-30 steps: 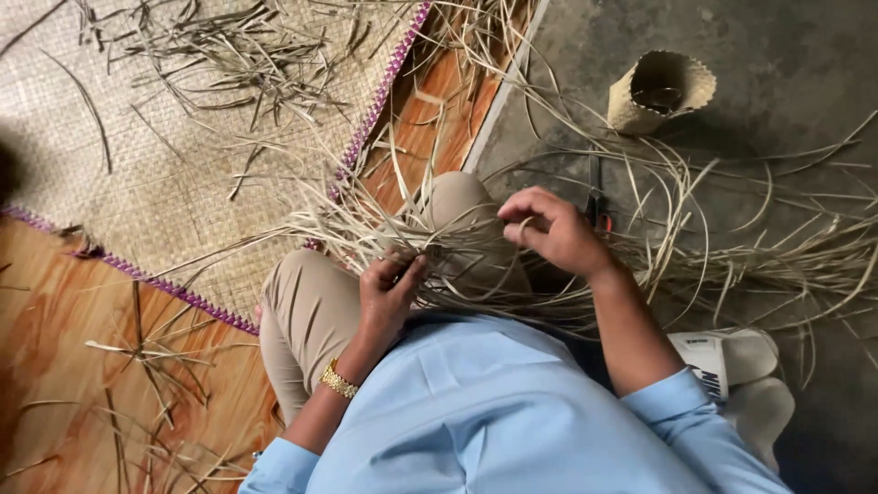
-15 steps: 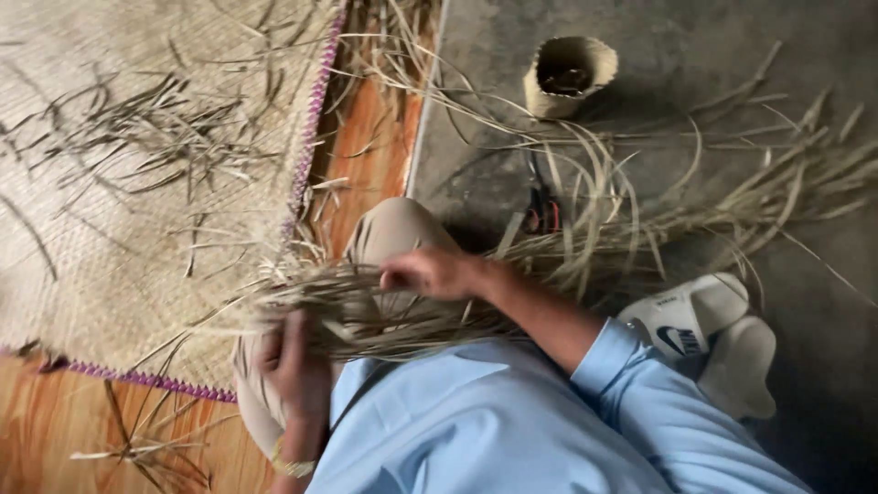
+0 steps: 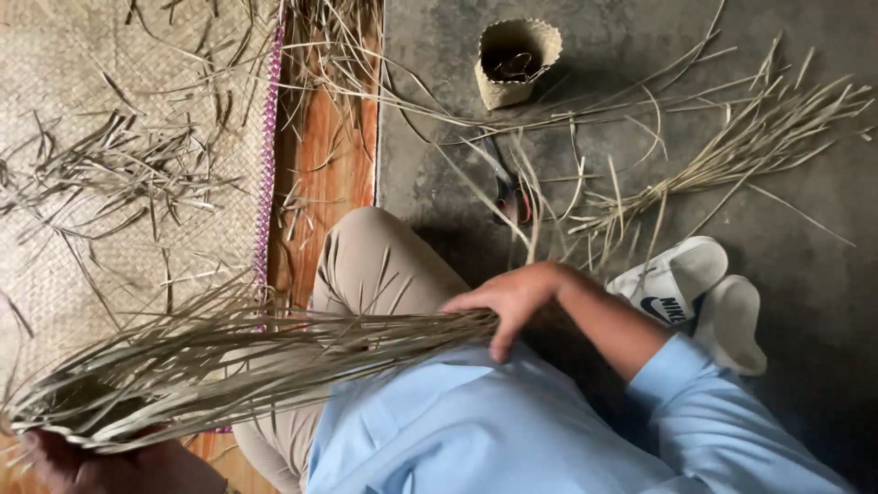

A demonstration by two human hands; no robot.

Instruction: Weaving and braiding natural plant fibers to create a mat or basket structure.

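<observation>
- I am gripping the woven end of a long bundle of dry tan palm strips (image 3: 238, 361) in my left hand (image 3: 101, 462), fingers closed around it at the lower left.
- My right hand (image 3: 508, 300) is lying curled over the loose tips of the bundle, across my lap.
- A small woven straw basket (image 3: 517, 59) is standing on the grey concrete floor (image 3: 640, 137), well apart.
- Red-handled scissors (image 3: 512, 197) are lying near my knee.

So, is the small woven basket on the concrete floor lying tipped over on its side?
No. The small woven basket stands upright on the grey concrete floor, its open mouth facing up toward the camera.
</observation>
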